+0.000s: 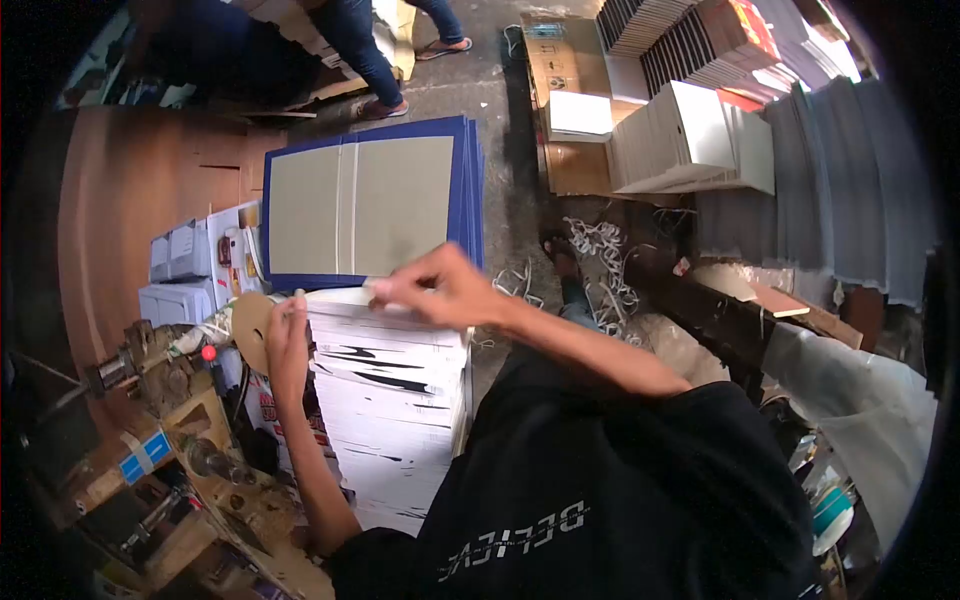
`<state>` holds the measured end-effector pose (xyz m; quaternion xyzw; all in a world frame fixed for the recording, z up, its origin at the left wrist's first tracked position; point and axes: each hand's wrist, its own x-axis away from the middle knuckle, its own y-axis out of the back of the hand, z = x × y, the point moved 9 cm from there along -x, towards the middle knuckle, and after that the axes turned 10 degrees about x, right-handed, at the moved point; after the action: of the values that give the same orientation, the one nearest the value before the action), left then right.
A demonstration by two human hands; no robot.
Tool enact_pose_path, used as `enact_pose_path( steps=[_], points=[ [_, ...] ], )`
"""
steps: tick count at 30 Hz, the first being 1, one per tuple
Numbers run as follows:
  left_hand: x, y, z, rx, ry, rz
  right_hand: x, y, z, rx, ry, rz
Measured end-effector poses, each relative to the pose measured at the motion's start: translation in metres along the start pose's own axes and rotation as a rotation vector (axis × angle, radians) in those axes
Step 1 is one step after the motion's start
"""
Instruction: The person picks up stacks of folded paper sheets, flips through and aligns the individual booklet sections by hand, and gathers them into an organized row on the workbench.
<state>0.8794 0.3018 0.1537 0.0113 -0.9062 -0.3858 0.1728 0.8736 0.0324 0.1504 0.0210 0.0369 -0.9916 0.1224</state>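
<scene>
A tall stack of white paper blocks (385, 430) with dark marks along its side stands in front of me. My left hand (288, 340) is at the stack's far left corner, fingers closed together at the edge of the top paper. Above the far edge, my right hand (445, 290) is closed in a pinch, slightly blurred; whatever lies between its fingertips is too small to make out. Just beyond the stack lies a pile of blue-edged book covers (405, 200), open, with grey board inside and a white strip down the middle.
Left of the stack are a worn machine (175, 375) with a red knob (209, 353) and bundled papers (178, 255). White book blocks (670, 140) sit on cardboard at the right. Paper strips (600, 260) litter the floor. Another person's legs (355, 50) show at the back.
</scene>
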Motion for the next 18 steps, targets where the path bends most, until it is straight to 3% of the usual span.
enact_pose_path(
  steps=[2, 3, 5, 6, 7, 8, 9, 11, 12, 15, 18],
  points=[
    [-0.007, 0.017, -0.024, 0.07, -0.261, -0.168, 0.0, 0.066, 0.0, 0.038, 0.018, -0.364],
    [-0.014, 0.018, -0.034, 0.072, -0.256, -0.171, 0.001, 0.104, -0.008, 0.069, -0.033, -0.575],
    [-0.033, 0.029, -0.049, 0.167, -0.256, -0.322, -0.009, 0.13, -0.063, 0.006, -0.17, -0.644],
    [-0.057, 0.028, -0.047, 0.169, -0.259, -0.322, -0.009, 0.117, -0.104, -0.014, -0.441, -0.464],
    [-0.092, 0.027, -0.027, 0.048, -0.118, -0.28, -0.009, 0.096, -0.129, -0.13, -0.559, -0.353],
    [-0.114, 0.024, -0.004, -0.073, 0.025, -0.239, -0.01, 0.087, -0.126, -0.088, -0.57, -0.352],
    [-0.123, 0.02, 0.008, -0.071, 0.025, -0.244, -0.011, 0.08, -0.121, -0.046, -0.579, -0.348],
    [-0.138, -0.014, 0.021, 0.19, 0.007, 0.077, -0.02, 0.076, -0.109, -0.109, -0.561, -0.354],
    [-0.116, -0.016, -0.016, 0.111, -0.076, 0.005, -0.03, 0.076, -0.111, -0.102, -0.547, -0.305],
    [-0.101, -0.019, -0.022, 0.121, -0.103, -0.093, -0.057, 0.076, -0.103, -0.079, -0.512, -0.218],
    [-0.101, -0.013, -0.006, 0.086, -0.106, -0.102, -0.054, 0.083, -0.082, 0.353, -0.492, -0.364]
  ],
)
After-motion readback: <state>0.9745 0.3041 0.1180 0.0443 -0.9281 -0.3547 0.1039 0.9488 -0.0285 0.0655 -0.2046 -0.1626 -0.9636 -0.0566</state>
